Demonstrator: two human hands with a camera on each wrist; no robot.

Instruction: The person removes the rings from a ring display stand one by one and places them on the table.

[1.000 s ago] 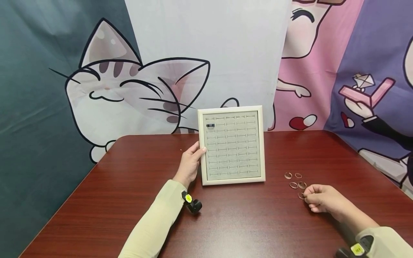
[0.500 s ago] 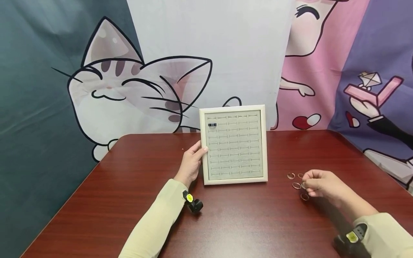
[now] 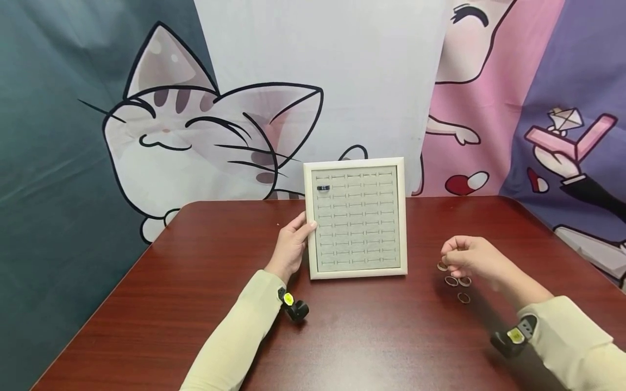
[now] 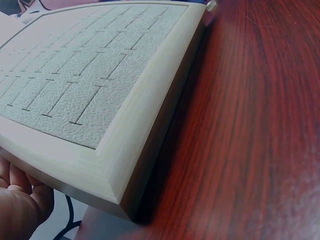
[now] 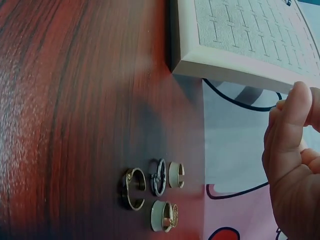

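Observation:
My left hand [image 3: 290,244] grips the left edge of a cream-framed ring display board [image 3: 357,217], held upright on the table; in the left wrist view its fingers [image 4: 22,197] curl behind the frame. One dark ring [image 3: 323,188] sits in a slot at the board's upper left. Right of the board, my right hand [image 3: 474,260] is raised above several loose rings [image 3: 463,297], thumb and fingertips pinched together. Between them the right wrist view shows a gold-coloured sliver of a ring [image 5: 281,104], mostly hidden by the fingers.
The dark red wooden table [image 3: 220,326] extends around the board. Behind its far edge hangs a cartoon-printed cloth [image 3: 195,136]. Gold-toned [image 5: 134,190] and dark silver rings [image 5: 158,177] lie close together in the right wrist view.
My right hand has lifted from the nearest ring and moved up and slightly left, over the far rings, fingers pinched. The left hand and board have stayed in place while the view shifted slightly.

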